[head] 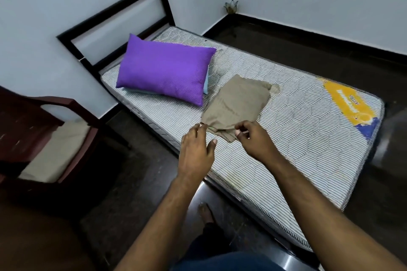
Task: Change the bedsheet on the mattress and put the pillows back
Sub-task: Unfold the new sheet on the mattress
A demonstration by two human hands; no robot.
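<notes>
Head view showed both hands over the folded sheet (236,103) at the mattress's (297,138) near edge: left hand (196,149) spread, right hand (253,136) loosely curled, pinching nothing clearly. Unfolding could snag the pillows (164,68) still lying at the head end.

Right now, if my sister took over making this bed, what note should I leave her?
Left hand: open, fingertips at the near corner of the folded tan bedsheet, gripping nothing clearly.
Right hand: fingers curled at the sheet's near edge; a firm grip is not clear.
The sheet lies folded mid-mattress, which is bare.
Purple pillow sits on a blue one near the headboard.
Done: old sheet off.
Left: move pillows, spread and tuck the sheet, put pillows back.
</notes>
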